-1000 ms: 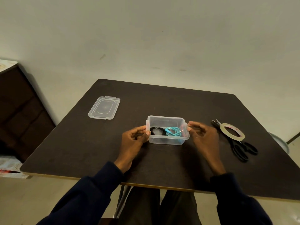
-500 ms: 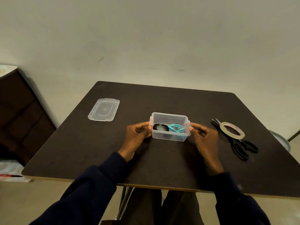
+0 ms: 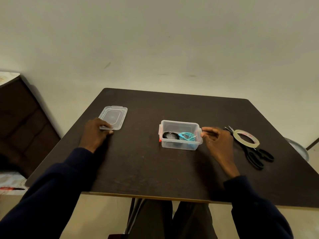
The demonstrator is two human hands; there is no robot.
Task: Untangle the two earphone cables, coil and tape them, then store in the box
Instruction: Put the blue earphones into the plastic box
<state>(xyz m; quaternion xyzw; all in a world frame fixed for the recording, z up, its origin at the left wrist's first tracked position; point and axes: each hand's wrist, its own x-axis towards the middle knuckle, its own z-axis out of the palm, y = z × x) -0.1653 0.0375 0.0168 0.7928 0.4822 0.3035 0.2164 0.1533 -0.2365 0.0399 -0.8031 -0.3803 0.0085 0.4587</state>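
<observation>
Left hand (image 3: 95, 132) is gripping the near-left corner of the clear lid (image 3: 114, 116), w/ fingers (image 3: 107, 126) curling over its near edge & thumb tucking in below; lid is lying flat at far left of the dark worktop (image 3: 146, 169). Clear box (image 3: 179, 145) is sitting open mid-worktop, well apart from the lid. Inside it, black cable (image 3: 170, 135) is lying coiled on the left, blue cable (image 3: 187, 136) coiled on the right, the two touching or nearly so. Right hand (image 3: 217, 144) is hovering just beside the box's right end, its fingers (image 3: 208, 129) loosely curling, slightly apart & holding nothing; one fingertip is pointing at the right clip, can't tell if touching. Tape roll (image 3: 248, 143) is lying on the black scissors (image 3: 255, 156), right of that hand
</observation>
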